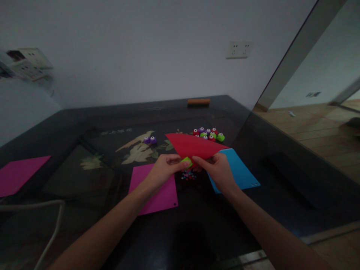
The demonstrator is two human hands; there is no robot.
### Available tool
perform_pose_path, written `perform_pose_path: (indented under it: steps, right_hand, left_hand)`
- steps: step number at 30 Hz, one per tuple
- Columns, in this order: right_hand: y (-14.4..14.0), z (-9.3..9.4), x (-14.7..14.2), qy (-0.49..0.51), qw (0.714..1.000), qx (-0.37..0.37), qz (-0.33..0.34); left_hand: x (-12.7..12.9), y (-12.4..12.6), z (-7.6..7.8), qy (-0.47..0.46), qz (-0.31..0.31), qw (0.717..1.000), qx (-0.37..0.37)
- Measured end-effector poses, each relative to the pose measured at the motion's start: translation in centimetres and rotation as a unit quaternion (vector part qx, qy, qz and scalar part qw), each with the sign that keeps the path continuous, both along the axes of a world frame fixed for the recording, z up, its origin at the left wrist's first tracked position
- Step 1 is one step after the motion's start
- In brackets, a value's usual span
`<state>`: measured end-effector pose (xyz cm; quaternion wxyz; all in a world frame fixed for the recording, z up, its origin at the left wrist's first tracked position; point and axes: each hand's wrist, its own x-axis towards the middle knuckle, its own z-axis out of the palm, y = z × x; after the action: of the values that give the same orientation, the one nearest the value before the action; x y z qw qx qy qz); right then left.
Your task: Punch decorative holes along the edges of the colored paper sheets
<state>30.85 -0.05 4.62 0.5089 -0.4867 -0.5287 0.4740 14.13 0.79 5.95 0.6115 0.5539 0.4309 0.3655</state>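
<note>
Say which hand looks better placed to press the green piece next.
Probably the left hand: it grips the green piece at the near edge of the red sheet. The right hand seems less suited, being occupied with pinching that sheet.

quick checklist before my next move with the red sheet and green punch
1. Green punch gripped by left hand: ok.
2. Red sheet held by right hand: ok.
3. Red sheet seated in the punch's slot: cannot tell, too small.
4. Confetti cleared: not ok, bits lie scattered below the hands.
5. Two purple punches clear of both hands: ok.
</note>
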Motion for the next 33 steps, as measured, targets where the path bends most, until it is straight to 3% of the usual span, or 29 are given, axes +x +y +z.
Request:
perform_pose_path:
  steps: [33]
  right_hand:
    - [-0.16, 0.36, -0.09, 0.012, 1.000, 0.008, -0.007]
  left_hand:
    - [0.30, -0.06, -0.67, -0.021, -0.001, 1.000, 0.024]
